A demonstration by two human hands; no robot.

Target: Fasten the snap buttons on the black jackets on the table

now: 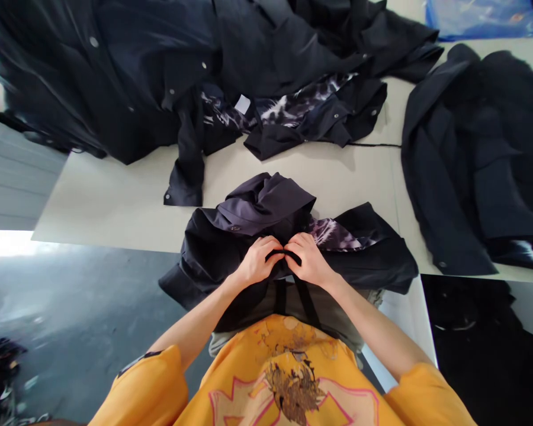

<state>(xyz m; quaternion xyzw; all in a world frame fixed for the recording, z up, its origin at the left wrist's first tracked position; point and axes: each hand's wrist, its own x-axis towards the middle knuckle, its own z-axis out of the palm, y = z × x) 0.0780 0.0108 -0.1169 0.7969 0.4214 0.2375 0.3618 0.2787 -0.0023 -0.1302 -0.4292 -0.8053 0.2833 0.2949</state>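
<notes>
A black jacket (359, 266) with a black-and-white patterned lining lies bunched at the table's near edge and hangs over toward my lap. Both my hands meet at its middle, fingertips nearly touching. Between the pinched fingers of my left hand (261, 260) runs a narrow black edge or strip of the jacket. My right hand (308, 259) pinches the same strip just to the right. The strip bows slightly between the two hands, and black straps hang down below them.
Across the back of the pale table (115, 195) lies a heap of black jackets (266, 47) with metal snaps and a white label (242, 105). Another black jacket (484, 160) lies at the right. A blue plastic bag (482, 18) is at the far right corner.
</notes>
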